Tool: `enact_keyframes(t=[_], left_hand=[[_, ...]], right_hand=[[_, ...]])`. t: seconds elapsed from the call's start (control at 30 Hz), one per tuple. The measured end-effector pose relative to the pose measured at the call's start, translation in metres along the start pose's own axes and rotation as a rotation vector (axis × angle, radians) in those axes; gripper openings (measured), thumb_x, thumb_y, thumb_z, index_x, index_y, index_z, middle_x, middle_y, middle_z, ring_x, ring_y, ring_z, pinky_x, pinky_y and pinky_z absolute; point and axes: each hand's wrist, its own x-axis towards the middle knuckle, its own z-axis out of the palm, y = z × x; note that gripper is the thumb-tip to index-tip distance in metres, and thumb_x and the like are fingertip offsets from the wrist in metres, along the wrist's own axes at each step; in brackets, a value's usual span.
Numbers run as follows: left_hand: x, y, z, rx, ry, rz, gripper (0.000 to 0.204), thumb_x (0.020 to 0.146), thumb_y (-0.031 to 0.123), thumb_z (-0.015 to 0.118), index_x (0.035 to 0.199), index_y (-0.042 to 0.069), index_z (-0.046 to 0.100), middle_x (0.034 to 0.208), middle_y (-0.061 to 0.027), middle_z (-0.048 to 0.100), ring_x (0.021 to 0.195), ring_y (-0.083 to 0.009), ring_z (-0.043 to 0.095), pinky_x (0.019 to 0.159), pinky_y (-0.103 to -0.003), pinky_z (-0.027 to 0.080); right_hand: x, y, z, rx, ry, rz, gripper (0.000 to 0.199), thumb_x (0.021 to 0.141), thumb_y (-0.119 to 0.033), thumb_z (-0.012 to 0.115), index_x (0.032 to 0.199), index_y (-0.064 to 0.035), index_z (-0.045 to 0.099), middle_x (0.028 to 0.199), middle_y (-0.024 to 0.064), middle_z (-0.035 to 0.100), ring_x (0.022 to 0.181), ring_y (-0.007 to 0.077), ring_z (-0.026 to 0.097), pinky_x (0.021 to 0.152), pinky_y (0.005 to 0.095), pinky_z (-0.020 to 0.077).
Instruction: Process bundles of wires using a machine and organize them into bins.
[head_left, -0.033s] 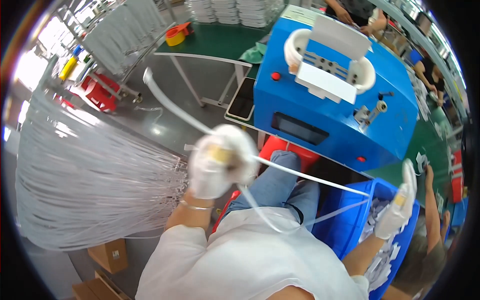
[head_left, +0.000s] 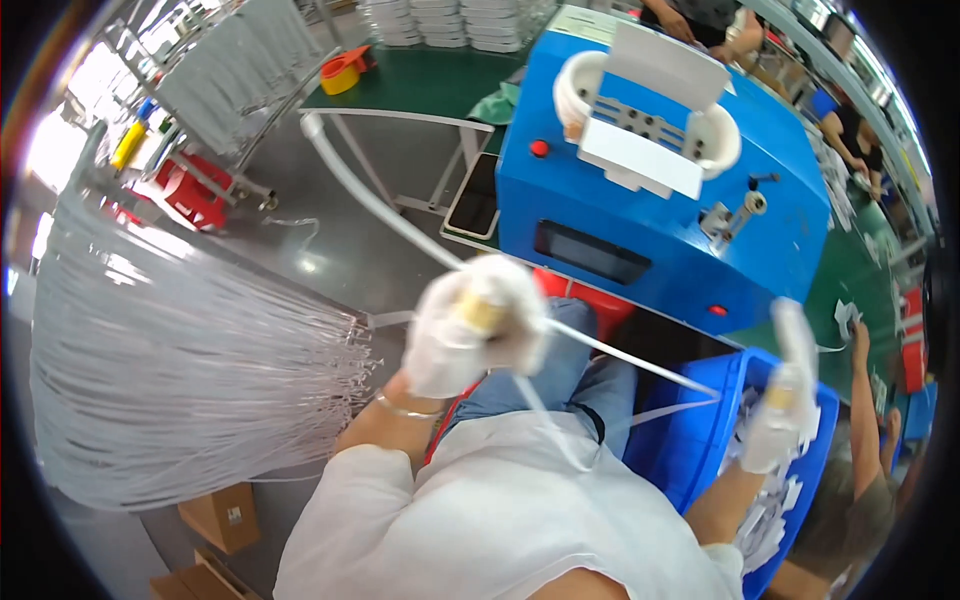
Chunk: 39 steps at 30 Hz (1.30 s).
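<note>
My left hand [head_left: 478, 330], in a white glove with a yellowish patch, is closed around a thin white cord [head_left: 635, 359]. One stretch of the cord arches up and away to the left; others run right toward the bin and sag in a loop over my lap. Over the blue bin [head_left: 690, 435] is my right hand [head_left: 783, 405], also gloved. Its fingers are stretched upward, somewhat blurred, and nothing shows in them. White paper-like scraps [head_left: 765, 515] lie in the bin. A thick bundle of pale cords [head_left: 190, 350] hangs at my left.
Ahead stands a blue machine [head_left: 570, 205] with a white top fixture [head_left: 640, 157] and red buttons. A phone [head_left: 474, 200] lies beside it. The green table [head_left: 430, 85] carries stacked white trays [head_left: 440, 25]. Cardboard boxes [head_left: 222, 518] sit lower left. A co-worker's hand [head_left: 860, 342] is at right.
My left hand has shifted slightly right with the cord. My right hand has moved a little up and left, and its fingers are more blurred. The whole view has shifted slightly.
</note>
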Motion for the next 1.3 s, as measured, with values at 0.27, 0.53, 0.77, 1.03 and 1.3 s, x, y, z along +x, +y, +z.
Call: enact_keyframes(t=[0.27, 0.53, 0.77, 1.03, 1.3], left_hand=[[0.061, -0.037, 0.030, 0.062, -0.076, -0.142, 0.039, 0.088, 0.039, 0.061, 0.088, 0.000, 0.060, 0.073, -0.0074, 0.061, 0.055, -0.0097, 0.054, 0.048, -0.020, 0.042], [0.105, 0.011, -0.011, 0.242, 0.283, -0.116, 0.017, 0.089, 0.018, 0.062, 0.093, 0.001, 0.059, 0.065, 0.0003, 0.054, 0.047, -0.0010, 0.039, 0.041, -0.014, 0.028], [0.128, 0.017, -0.017, 0.335, 0.218, -0.069, 0.011, 0.091, 0.011, 0.060, 0.094, 0.000, 0.057, 0.070, -0.0026, 0.058, 0.047, -0.0006, 0.042, 0.041, -0.014, 0.031], [0.126, -0.001, 0.006, 0.598, 0.500, 0.044, 0.011, 0.090, 0.008, 0.060, 0.094, -0.001, 0.056, 0.080, -0.0062, 0.063, 0.060, -0.0038, 0.053, 0.047, -0.016, 0.041], [0.130, -0.020, 0.001, 0.891, 0.431, 0.312, 0.013, 0.087, 0.007, 0.066, 0.093, 0.000, 0.057, 0.076, -0.0032, 0.063, 0.068, -0.0040, 0.057, 0.059, -0.019, 0.047]], right_hand=[[-0.009, 0.000, 0.010, 0.077, -0.266, 0.180, 0.016, 0.087, -0.013, 0.061, 0.087, 0.0001, 0.070, 0.066, 0.0017, 0.050, 0.058, 0.0082, 0.045, 0.052, 0.0231, 0.0335], [-0.006, 0.023, -0.027, -0.038, -0.072, 0.389, 0.015, 0.088, -0.009, 0.058, 0.087, 0.0031, 0.067, 0.071, -0.0006, 0.051, 0.061, 0.0052, 0.042, 0.057, 0.0202, 0.0335], [0.018, 0.034, -0.024, -0.077, 0.073, 0.302, 0.014, 0.091, -0.010, 0.056, 0.089, 0.0020, 0.062, 0.079, 0.0005, 0.058, 0.065, 0.0054, 0.042, 0.059, 0.0191, 0.0333], [0.024, 0.045, -0.032, -0.083, 0.086, 0.296, 0.008, 0.089, -0.005, 0.057, 0.087, 0.0019, 0.060, 0.080, 0.0017, 0.060, 0.071, 0.0056, 0.049, 0.063, 0.0183, 0.0378], [0.063, 0.037, -0.082, -0.276, 0.176, 0.235, 0.014, 0.090, -0.012, 0.056, 0.087, -0.0017, 0.065, 0.069, -0.0038, 0.051, 0.054, 0.0011, 0.035, 0.047, 0.0187, 0.0245]])
